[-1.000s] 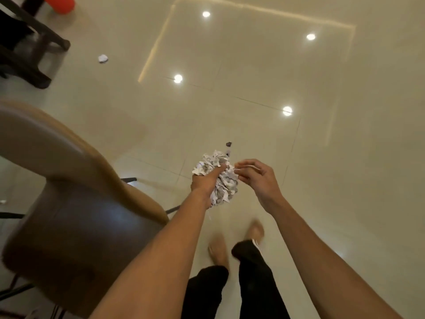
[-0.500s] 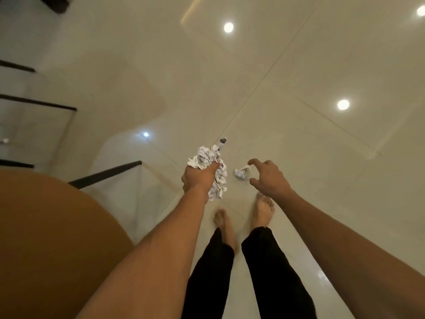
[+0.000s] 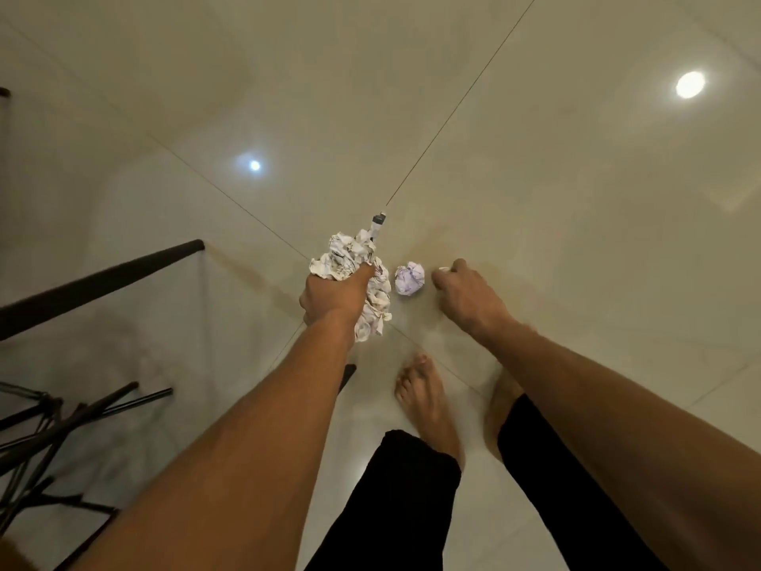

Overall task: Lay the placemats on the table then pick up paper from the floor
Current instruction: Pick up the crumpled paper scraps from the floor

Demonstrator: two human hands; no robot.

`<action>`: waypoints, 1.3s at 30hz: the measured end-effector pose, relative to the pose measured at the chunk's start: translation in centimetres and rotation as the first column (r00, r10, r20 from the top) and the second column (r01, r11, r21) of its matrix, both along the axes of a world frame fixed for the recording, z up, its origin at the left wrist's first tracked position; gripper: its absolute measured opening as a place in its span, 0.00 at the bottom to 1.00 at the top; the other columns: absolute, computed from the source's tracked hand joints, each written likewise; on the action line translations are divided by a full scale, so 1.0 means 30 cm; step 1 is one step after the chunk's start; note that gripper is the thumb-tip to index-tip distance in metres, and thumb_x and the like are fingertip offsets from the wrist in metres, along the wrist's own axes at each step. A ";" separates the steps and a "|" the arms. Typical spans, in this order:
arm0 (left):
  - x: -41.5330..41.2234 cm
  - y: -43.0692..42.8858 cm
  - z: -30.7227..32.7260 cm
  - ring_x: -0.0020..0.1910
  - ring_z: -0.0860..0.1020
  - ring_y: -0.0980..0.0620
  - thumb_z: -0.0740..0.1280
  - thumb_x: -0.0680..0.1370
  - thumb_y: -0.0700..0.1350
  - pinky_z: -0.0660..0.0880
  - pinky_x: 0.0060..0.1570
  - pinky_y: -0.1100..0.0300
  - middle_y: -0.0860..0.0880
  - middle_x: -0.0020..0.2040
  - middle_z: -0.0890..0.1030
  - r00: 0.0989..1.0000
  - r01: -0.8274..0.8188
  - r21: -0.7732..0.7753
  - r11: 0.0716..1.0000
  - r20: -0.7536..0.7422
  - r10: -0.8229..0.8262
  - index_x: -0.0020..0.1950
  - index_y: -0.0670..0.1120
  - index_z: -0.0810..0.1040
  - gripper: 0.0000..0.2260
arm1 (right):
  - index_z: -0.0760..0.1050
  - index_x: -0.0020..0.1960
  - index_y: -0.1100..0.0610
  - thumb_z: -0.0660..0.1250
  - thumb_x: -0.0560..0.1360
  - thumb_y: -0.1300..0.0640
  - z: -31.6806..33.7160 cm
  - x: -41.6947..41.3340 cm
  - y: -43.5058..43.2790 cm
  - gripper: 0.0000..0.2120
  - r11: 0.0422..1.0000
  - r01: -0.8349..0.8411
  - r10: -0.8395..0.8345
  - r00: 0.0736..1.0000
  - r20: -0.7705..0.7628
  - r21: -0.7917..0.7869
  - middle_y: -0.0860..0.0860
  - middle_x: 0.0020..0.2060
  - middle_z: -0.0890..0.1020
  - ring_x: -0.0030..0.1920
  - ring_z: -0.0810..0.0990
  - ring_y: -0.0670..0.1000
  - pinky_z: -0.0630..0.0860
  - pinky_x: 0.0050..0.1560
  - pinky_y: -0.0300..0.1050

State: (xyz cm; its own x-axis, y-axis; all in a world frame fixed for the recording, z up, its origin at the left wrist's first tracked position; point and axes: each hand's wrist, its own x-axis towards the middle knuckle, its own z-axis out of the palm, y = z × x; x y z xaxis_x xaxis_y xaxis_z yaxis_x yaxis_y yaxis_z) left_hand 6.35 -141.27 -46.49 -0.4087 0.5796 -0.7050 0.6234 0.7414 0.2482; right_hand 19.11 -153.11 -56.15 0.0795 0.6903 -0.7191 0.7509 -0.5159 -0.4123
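White paper ball (image 3: 409, 278) on floor (image 3: 535, 199), between the hands | right hand (image 3: 467, 296) nearer, just right of it, fingers curled, empty | left hand (image 3: 335, 296) clamped on paper wad (image 3: 358, 274) | ball round, no long axis.

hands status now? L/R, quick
Left hand: closed, holding a bunch of crumpled paper.
Right hand: empty, fingers curled, beside the paper ball on the floor, not touching it.

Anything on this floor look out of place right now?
Yes: a small crumpled white paper ball lies loose on the glossy beige tiled floor, between the left hand, which grips a bunch of crumpled printed paper, and the empty right hand.
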 end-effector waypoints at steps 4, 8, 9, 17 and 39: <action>-0.039 0.020 -0.003 0.59 0.79 0.42 0.79 0.66 0.54 0.76 0.62 0.46 0.58 0.39 0.69 0.999 0.034 0.015 0.999 -0.008 -0.034 0.37 0.56 0.67 0.20 | 0.62 0.72 0.58 0.74 0.71 0.56 -0.047 -0.105 0.094 0.35 0.953 -0.277 0.270 0.960 0.074 0.119 0.61 0.71 0.62 0.64 0.69 0.64 0.77 0.54 0.55; -0.037 0.036 0.038 0.53 0.81 0.44 0.79 0.63 0.57 0.79 0.58 0.47 0.54 0.46 0.77 0.997 0.074 0.026 0.997 0.014 -0.075 0.39 0.58 0.70 0.18 | 0.69 0.68 0.62 0.72 0.73 0.62 -0.068 -0.097 0.156 0.25 0.907 -0.401 0.362 0.898 0.249 0.127 0.60 0.65 0.71 0.57 0.76 0.64 0.80 0.43 0.51; -0.028 0.039 0.063 0.52 0.81 0.44 0.79 0.62 0.57 0.79 0.57 0.46 0.54 0.46 0.78 0.997 0.068 0.011 0.998 0.024 -0.068 0.39 0.58 0.71 0.17 | 0.70 0.66 0.63 0.70 0.74 0.64 -0.045 -0.076 0.169 0.21 0.938 -0.329 0.309 0.937 0.164 0.110 0.60 0.62 0.71 0.56 0.76 0.64 0.78 0.42 0.53; 0.279 0.083 0.648 0.50 0.85 0.42 0.72 0.73 0.57 0.82 0.44 0.51 0.42 0.56 0.85 0.762 -0.189 -0.514 0.837 0.461 0.455 0.62 0.46 0.82 0.22 | 0.77 0.43 0.62 0.59 0.78 0.53 0.721 0.295 0.255 0.14 0.608 0.752 -0.732 0.408 -0.546 -0.254 0.53 0.36 0.78 0.37 0.75 0.48 0.74 0.45 0.47; 0.775 1.288 1.495 0.50 0.85 0.46 0.79 0.63 0.57 0.82 0.47 0.55 0.43 0.54 0.85 0.190 -0.133 -0.294 0.947 0.930 0.315 0.65 0.44 0.79 0.34 | 0.84 0.46 0.54 0.66 0.75 0.70 1.771 0.822 1.571 0.13 0.765 0.635 -0.491 0.467 -0.735 -0.108 0.52 0.46 0.86 0.46 0.84 0.51 0.82 0.49 0.46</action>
State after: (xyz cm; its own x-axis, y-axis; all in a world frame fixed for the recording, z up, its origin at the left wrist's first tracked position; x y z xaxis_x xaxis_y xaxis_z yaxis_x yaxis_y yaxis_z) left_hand 29.59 -102.62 -1.64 0.5311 0.4676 -0.7066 -0.2211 0.8816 0.4171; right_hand 43.76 -105.98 -3.03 0.0326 0.7884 -0.6143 -0.2307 -0.5921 -0.7722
